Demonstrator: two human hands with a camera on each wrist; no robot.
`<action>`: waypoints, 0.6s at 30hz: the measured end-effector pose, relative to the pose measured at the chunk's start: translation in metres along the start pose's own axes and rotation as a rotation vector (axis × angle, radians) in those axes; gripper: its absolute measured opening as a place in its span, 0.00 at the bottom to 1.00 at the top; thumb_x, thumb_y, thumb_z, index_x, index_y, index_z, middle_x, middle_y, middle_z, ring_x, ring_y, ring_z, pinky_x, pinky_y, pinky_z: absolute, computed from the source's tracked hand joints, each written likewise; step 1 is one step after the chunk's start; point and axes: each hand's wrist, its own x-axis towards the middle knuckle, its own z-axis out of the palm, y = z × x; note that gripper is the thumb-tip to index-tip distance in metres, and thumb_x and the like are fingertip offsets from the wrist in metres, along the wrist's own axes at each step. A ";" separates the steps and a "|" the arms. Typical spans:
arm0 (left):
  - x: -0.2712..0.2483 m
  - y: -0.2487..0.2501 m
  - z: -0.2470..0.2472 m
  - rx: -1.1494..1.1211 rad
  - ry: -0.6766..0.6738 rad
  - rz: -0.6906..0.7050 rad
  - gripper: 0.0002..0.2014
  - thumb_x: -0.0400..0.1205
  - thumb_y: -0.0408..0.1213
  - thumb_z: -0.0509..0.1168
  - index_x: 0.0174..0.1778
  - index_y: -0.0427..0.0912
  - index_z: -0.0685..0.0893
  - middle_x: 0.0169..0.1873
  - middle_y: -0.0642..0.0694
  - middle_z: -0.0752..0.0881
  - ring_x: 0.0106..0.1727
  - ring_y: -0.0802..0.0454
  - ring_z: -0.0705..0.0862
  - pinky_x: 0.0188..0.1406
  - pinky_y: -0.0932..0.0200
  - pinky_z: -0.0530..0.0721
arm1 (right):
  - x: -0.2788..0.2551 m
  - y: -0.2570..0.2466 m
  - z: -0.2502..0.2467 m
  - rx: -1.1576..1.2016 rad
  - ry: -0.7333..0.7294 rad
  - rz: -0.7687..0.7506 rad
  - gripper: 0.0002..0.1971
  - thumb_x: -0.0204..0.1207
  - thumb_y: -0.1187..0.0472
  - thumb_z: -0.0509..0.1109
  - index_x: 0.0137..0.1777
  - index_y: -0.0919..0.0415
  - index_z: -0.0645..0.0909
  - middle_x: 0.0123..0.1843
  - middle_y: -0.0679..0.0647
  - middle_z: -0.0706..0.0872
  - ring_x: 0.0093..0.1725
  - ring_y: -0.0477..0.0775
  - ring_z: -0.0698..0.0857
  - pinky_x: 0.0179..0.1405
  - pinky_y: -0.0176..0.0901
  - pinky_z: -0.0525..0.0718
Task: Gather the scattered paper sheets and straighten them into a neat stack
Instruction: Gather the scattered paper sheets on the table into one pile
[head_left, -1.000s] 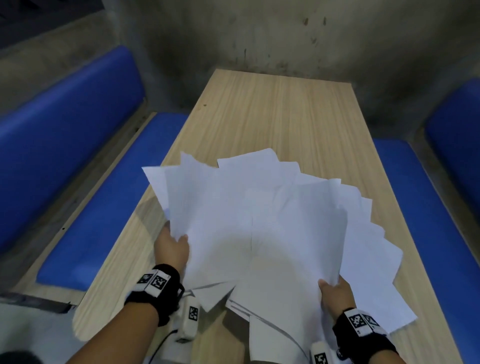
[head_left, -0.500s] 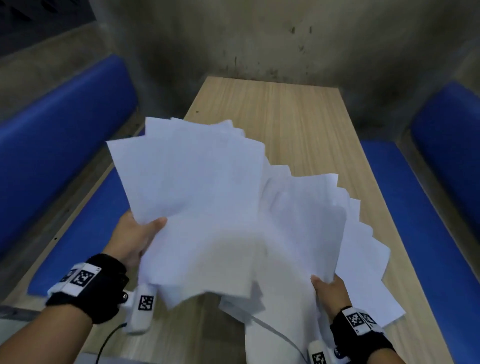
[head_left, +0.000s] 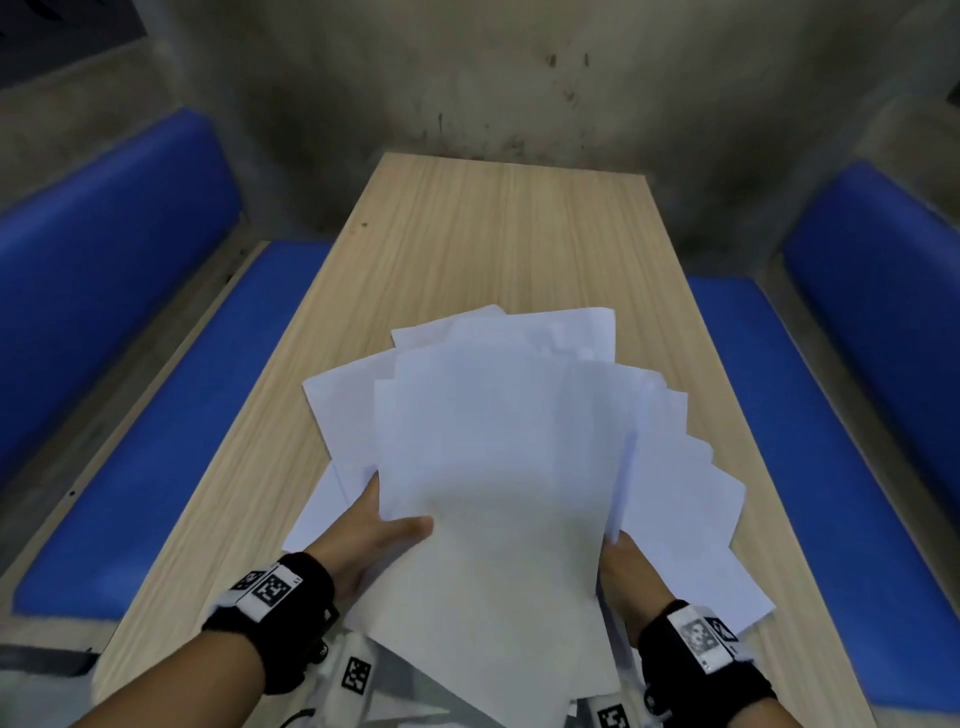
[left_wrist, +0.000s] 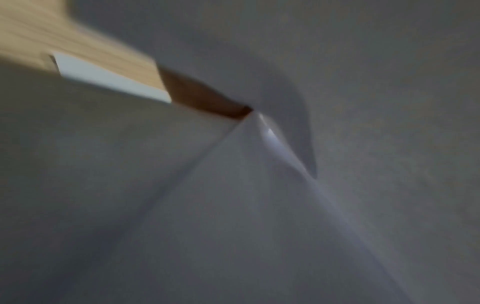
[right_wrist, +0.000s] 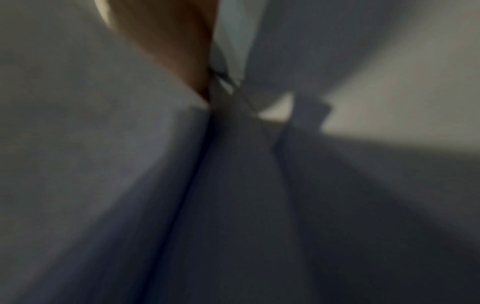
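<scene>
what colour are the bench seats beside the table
Blue bench seats, clearest in the head view.

Dimly lit from overhead, with wide-angle bending at the head view's edges. Heavily blurred and shadowed in both wrist views, grey throughout.

Paper sheets (head_left: 498, 467) fan out over the near half of a table (head_left: 498, 234), a left hand (head_left: 374, 535) at their left edge, a right hand (head_left: 621, 564) at their right; benches (head_left: 156, 415) flank the table, a wall (head_left: 493, 78) behind.
</scene>
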 end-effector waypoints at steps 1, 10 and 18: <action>0.000 0.001 0.002 -0.003 -0.007 -0.001 0.31 0.76 0.26 0.71 0.72 0.53 0.71 0.64 0.44 0.87 0.64 0.43 0.87 0.64 0.42 0.83 | 0.000 0.000 0.001 -0.002 -0.020 0.017 0.19 0.82 0.54 0.58 0.36 0.66 0.75 0.28 0.64 0.73 0.26 0.53 0.72 0.34 0.46 0.68; -0.002 -0.006 0.013 -0.010 0.012 -0.029 0.22 0.73 0.28 0.73 0.64 0.38 0.83 0.57 0.39 0.91 0.58 0.41 0.90 0.56 0.50 0.87 | 0.003 0.001 0.003 0.375 -0.086 -0.066 0.18 0.69 0.63 0.77 0.59 0.60 0.83 0.60 0.61 0.89 0.65 0.66 0.84 0.70 0.65 0.75; 0.005 -0.020 -0.007 0.113 0.226 0.008 0.21 0.69 0.39 0.73 0.59 0.40 0.84 0.50 0.44 0.92 0.52 0.41 0.89 0.57 0.44 0.85 | 0.008 0.007 -0.010 0.188 0.126 -0.077 0.07 0.78 0.58 0.68 0.54 0.57 0.80 0.46 0.57 0.87 0.37 0.52 0.85 0.35 0.41 0.81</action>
